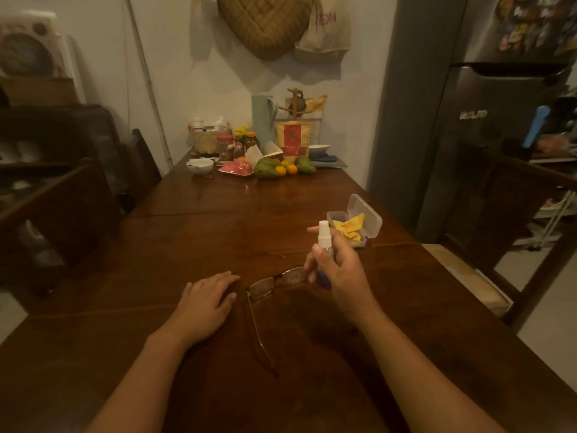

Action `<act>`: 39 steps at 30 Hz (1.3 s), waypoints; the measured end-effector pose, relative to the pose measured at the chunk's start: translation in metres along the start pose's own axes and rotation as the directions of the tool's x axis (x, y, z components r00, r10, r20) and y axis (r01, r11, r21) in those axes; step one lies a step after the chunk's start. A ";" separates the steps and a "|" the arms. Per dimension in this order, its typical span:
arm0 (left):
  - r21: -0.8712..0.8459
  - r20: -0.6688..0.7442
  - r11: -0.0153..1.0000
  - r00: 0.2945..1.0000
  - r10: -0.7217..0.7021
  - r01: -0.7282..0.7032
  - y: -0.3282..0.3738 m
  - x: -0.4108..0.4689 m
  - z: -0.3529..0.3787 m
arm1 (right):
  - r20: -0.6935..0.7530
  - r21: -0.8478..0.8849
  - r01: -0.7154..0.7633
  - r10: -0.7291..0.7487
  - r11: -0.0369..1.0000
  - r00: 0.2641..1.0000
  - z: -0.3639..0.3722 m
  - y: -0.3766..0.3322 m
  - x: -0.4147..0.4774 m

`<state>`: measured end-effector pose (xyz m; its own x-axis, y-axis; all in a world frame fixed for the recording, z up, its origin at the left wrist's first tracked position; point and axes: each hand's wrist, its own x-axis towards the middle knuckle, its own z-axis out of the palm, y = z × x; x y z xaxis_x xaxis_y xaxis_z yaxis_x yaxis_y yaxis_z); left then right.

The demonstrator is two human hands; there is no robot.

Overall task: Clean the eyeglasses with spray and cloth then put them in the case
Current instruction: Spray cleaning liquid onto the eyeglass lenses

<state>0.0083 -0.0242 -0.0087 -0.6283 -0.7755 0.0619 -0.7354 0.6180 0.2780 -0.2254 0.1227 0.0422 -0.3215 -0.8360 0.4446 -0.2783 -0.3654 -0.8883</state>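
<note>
Dark-framed eyeglasses point(274, 283) lie unfolded on the brown wooden table point(218, 232), lenses away from me, one temple arm running toward me. My right hand point(337, 270) holds a small spray bottle point(324, 242) with a white nozzle upright just above the right lens, forefinger raised beside the nozzle. My left hand point(209, 298) rests flat on the table just left of the glasses, fingers apart, holding nothing. A clear plastic case point(371, 220) stands with its lid up to the right, farther back, with a crumpled yellow cloth point(349, 228) inside it.
At the table's far end stand a white bowl point(199, 166), fruit point(274, 169), jars, a basket and a pale green jug point(262, 120). Dark wooden chairs flank the table on both sides. A grey fridge point(487, 145) rises at the right.
</note>
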 end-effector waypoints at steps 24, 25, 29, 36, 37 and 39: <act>-0.302 0.020 0.951 0.997 0.080 -0.070 0.002 -0.020 -0.022 | 0.120 0.087 -0.235 0.224 0.968 0.967 0.013 0.004 -0.039; -0.343 0.018 0.935 0.995 0.102 -0.089 0.003 -0.021 -0.024 | 0.117 0.077 -0.240 0.230 0.968 0.966 0.012 0.005 -0.038; -0.338 -0.025 0.921 0.980 0.197 -0.193 0.017 -0.019 -0.029 | 0.090 0.003 -0.272 0.270 0.962 0.959 0.011 0.006 -0.034; -0.063 -0.110 0.924 0.923 0.368 -0.376 0.027 -0.025 -0.037 | 0.196 0.066 -0.398 0.379 0.915 0.904 0.008 0.010 -0.025; -0.034 -0.169 0.913 0.902 0.396 -0.407 0.027 -0.029 -0.035 | 0.214 0.102 -0.402 0.374 0.910 0.902 0.007 0.010 -0.024; 0.005 -0.258 0.892 0.861 0.439 -0.453 0.028 -0.034 -0.031 | 0.243 0.163 -0.404 0.360 0.900 0.901 0.008 0.011 -0.022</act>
<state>0.0171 0.0152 0.0271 -0.7982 -0.4296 0.4222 -0.3725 0.9029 0.2145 -0.2144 0.1337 0.0218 -0.1700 -0.9841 0.0523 0.0266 -0.0576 -0.9980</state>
